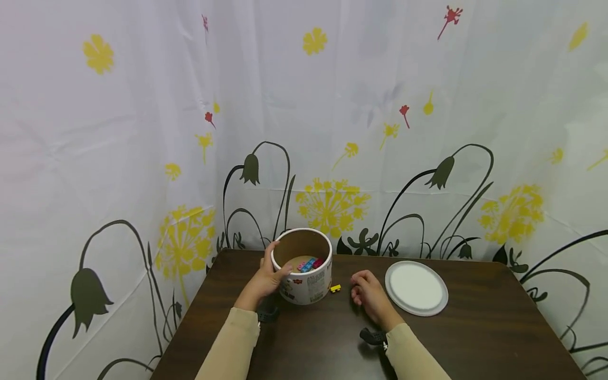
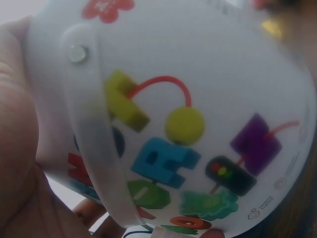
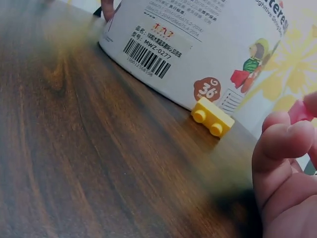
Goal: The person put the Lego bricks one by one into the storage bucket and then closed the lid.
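A white round bucket (image 1: 309, 287) with printed toy pictures stands on the table, its mouth tipped towards me in the head view. My left hand (image 1: 263, 281) grips its left side, thumb over the rim. Inside lie a few toy bricks (image 1: 307, 265), blue, pink and red. Close to the bucket's foot on the right is a yellow two-stud toy brick (image 3: 212, 118). My right hand (image 1: 371, 296) is just right of that brick, above the table, and pinches a small pink toy brick (image 3: 298, 112), mostly hidden by the fingers.
To the right of my right hand a round white lid (image 1: 417, 288) lies flat on the dark wooden table (image 1: 494, 322). Behind the table hangs a white curtain (image 1: 361, 95) with flower prints. Each wrist carries a black strap (image 1: 372, 336).
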Available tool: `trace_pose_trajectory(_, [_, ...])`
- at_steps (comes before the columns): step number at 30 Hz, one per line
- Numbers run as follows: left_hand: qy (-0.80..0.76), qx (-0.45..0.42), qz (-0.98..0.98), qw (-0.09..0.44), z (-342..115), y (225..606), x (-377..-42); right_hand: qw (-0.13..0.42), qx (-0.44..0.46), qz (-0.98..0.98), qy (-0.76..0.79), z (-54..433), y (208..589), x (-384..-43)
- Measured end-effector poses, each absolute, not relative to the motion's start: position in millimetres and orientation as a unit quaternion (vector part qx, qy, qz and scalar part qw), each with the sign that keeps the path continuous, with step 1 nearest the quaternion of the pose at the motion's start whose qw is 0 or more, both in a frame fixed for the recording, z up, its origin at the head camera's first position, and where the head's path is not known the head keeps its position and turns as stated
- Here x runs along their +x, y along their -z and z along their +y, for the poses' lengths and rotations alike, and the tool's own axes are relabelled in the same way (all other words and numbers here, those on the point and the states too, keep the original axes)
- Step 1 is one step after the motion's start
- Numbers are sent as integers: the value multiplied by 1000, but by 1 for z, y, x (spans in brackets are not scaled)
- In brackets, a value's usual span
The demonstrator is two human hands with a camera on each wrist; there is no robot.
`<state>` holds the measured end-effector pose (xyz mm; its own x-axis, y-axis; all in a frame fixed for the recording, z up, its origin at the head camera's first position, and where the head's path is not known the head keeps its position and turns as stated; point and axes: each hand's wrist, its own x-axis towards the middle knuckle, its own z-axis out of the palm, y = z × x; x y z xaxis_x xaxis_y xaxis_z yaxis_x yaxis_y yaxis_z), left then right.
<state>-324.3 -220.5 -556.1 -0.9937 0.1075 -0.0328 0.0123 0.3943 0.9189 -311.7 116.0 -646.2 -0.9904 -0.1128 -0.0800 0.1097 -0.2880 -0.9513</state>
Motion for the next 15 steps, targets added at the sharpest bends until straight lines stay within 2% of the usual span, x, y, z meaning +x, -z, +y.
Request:
trace_pose_trajectory(4, [-547, 44, 835, 44, -221, 555, -326, 49, -8, 554, 831, 117, 642, -311])
trace_pose_trajectory(8, [-545, 43, 836, 51, -223, 555, -326, -16, -34, 514, 857, 109, 622, -307])
trace_pose_trajectory(11, [-539, 35, 840, 44, -225, 555, -326, -69, -69, 483, 870, 91, 585, -312])
trace_pose_trajectory(15, [-530, 39, 846, 36, -226, 550, -328, -93, -120, 455, 877, 55, 510, -334])
